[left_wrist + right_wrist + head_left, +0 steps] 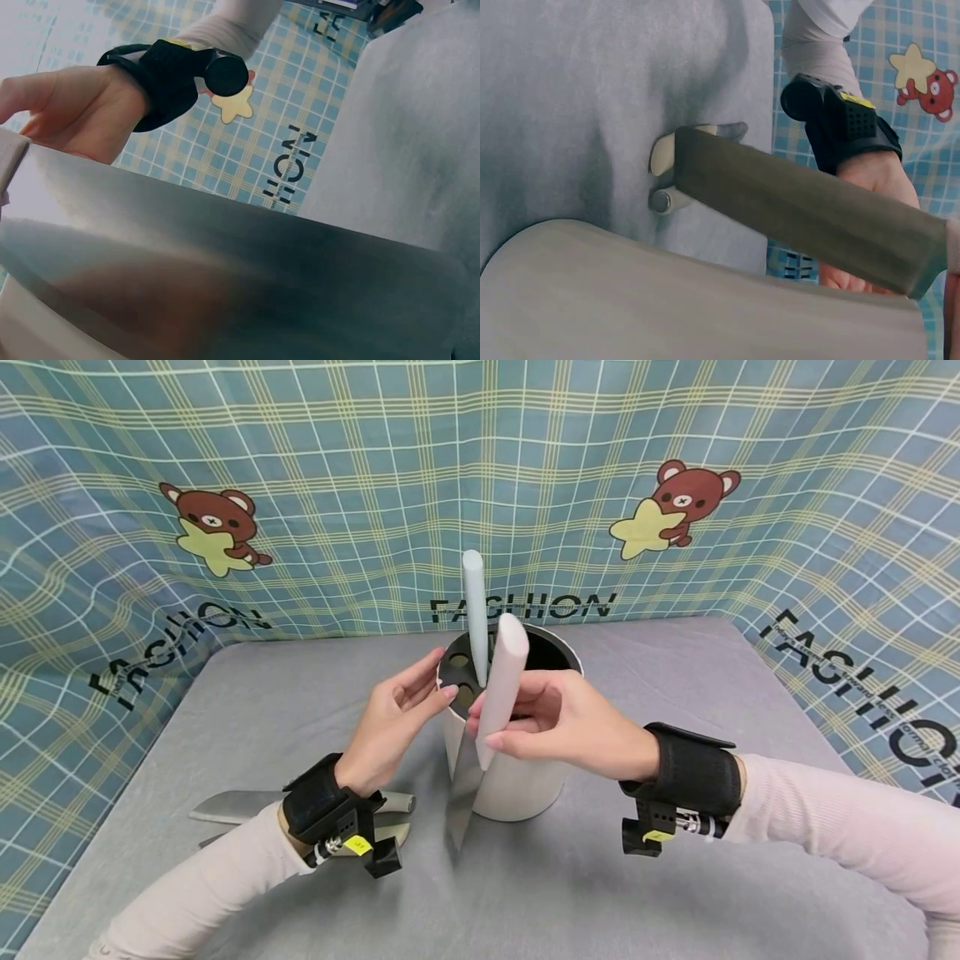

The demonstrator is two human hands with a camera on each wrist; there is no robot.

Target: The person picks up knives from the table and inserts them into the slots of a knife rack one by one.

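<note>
A broad-bladed kitchen knife (504, 681) with a pale handle is in my right hand (573, 722), pinched between thumb and fingers. Its blade (795, 206) points down in front of the white round knife holder (521, 789), outside its wall. My left hand (393, 718) grips the holder's left rim, thumb over the edge and fingers along the side. The holder's black top (455, 672) has round holes on the left and a wide dark opening on the right. Another pale handle (476, 610) stands upright in it; whatever lies below that handle is hidden.
On the grey cloth-covered table (300, 693), left of the holder, lie two more knives (232, 806), partly hidden by my left wrist. Their pale handles (664, 155) show in the right wrist view. A checked curtain (450, 468) surrounds the table's back and sides.
</note>
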